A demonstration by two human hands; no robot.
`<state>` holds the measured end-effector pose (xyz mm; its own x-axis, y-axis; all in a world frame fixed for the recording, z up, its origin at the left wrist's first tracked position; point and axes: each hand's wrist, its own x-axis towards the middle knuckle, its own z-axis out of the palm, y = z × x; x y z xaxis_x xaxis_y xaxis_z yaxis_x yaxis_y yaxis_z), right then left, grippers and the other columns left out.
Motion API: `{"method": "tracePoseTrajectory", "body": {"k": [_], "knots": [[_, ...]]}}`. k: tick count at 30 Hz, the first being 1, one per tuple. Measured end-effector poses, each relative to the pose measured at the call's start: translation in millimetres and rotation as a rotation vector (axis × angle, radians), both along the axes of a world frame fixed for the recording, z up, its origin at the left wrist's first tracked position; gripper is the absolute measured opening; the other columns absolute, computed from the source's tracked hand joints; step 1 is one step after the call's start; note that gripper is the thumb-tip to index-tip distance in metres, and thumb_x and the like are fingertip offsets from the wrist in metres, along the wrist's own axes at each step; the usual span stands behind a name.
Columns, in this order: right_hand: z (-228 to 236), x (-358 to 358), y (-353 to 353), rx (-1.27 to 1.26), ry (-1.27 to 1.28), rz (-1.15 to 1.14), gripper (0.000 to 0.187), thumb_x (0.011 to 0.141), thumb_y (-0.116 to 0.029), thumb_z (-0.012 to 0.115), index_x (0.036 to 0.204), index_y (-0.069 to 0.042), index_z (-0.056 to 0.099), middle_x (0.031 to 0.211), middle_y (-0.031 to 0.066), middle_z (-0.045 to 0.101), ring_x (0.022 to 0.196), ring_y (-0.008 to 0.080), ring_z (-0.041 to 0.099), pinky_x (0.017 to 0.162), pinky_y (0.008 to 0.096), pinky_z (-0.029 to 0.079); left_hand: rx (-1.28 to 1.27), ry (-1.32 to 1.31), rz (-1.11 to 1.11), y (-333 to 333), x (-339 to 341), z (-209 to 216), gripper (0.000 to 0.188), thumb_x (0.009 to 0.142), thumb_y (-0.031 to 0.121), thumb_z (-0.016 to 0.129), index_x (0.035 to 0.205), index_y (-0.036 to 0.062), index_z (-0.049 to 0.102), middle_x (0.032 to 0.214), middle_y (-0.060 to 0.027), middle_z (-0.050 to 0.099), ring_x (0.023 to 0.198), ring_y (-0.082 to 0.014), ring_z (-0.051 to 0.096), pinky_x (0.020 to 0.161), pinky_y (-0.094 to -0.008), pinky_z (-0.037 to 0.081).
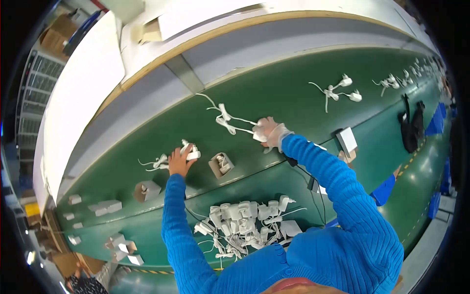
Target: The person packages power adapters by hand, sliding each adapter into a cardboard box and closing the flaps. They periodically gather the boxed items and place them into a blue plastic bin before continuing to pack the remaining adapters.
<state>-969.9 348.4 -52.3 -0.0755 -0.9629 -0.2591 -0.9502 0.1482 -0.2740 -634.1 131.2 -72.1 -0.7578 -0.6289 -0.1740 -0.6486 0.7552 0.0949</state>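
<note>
My right hand (268,131), in a thin translucent glove or wrap at the wrist, is closed round the plug end of a white power adapter (259,137). Its bundled white cables (224,117) trail to the left over the green belt. Further left, my left hand (179,161) has its fingers bent over another white power adapter (194,155), whose tied cable (159,162) lies beyond the hand. Between my hands stands an open small box (222,165) with a white adapter inside. The fingers partly hide both held adapters.
A heap of white adapters (242,218) lies close in front of me. More tied adapters (338,90) sit on the belt (289,93) to the right. Small boxes (147,190) are spread to the left. A shelf edge (220,36) runs along the far side. Black objects (412,125) rest at right.
</note>
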Motion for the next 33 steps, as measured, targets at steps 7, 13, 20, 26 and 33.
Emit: {"method": "tracePoseTrajectory", "body": {"k": [7, 13, 20, 26, 33], "knots": [[72, -1, 30, -0.290, -0.012, 0.018, 0.059, 0.055, -0.018, 0.075, 0.111, -0.018, 0.055, 0.111, 0.0122, 0.048, 0.103, 0.0355, 0.048, 0.084, 0.0433, 0.048, -0.048, 0.232, 0.195, 43, 15, 30, 0.048, 0.080, 0.042, 0.063, 0.122, 0.0193, 0.051, 0.113, -0.0154, 0.046, 0.096, -0.0360, 0.054, 0.075, -0.0423, 0.047], [225, 0, 133, -0.528, 0.104, 0.228, 0.049, 0.060, -0.006, 0.069, 0.107, -0.014, 0.059, 0.120, 0.0128, 0.051, 0.108, 0.0320, 0.052, 0.084, 0.0371, 0.050, -0.222, 0.638, 0.518, 170, 38, 189, 0.048, 0.082, 0.039, 0.063, 0.118, 0.0102, 0.052, 0.105, -0.0171, 0.049, 0.086, -0.0361, 0.057, 0.067, -0.0406, 0.047], [250, 81, 217, -0.506, -0.191, 0.688, 0.034, 0.068, -0.010, 0.060, 0.102, -0.018, 0.060, 0.118, 0.0107, 0.054, 0.107, 0.0280, 0.055, 0.085, 0.0398, 0.050, -0.114, 0.399, 0.675, 335, 76, 223, 0.047, 0.077, 0.039, 0.068, 0.112, 0.0106, 0.058, 0.099, -0.0132, 0.052, 0.081, -0.0330, 0.058, 0.064, -0.0397, 0.047], [100, 153, 197, -0.596, -0.161, 0.931, 0.026, 0.070, -0.016, 0.057, 0.096, -0.018, 0.059, 0.123, 0.0059, 0.051, 0.113, 0.0256, 0.050, 0.089, 0.0417, 0.045, -0.035, 0.458, 0.889, 381, 43, 103, 0.049, 0.080, 0.045, 0.062, 0.117, 0.0141, 0.055, 0.100, -0.0183, 0.052, 0.086, -0.0379, 0.056, 0.070, -0.0447, 0.046], [18, 151, 193, -0.637, 0.065, 0.933, 0.043, 0.066, -0.016, 0.065, 0.108, -0.020, 0.058, 0.128, 0.0067, 0.048, 0.120, 0.0274, 0.044, 0.097, 0.0421, 0.040, -0.129, 0.338, 0.773, 388, 39, 55, 0.049, 0.083, 0.040, 0.059, 0.125, 0.0164, 0.049, 0.107, -0.0219, 0.048, 0.091, -0.0393, 0.054, 0.077, -0.0443, 0.044]]}}
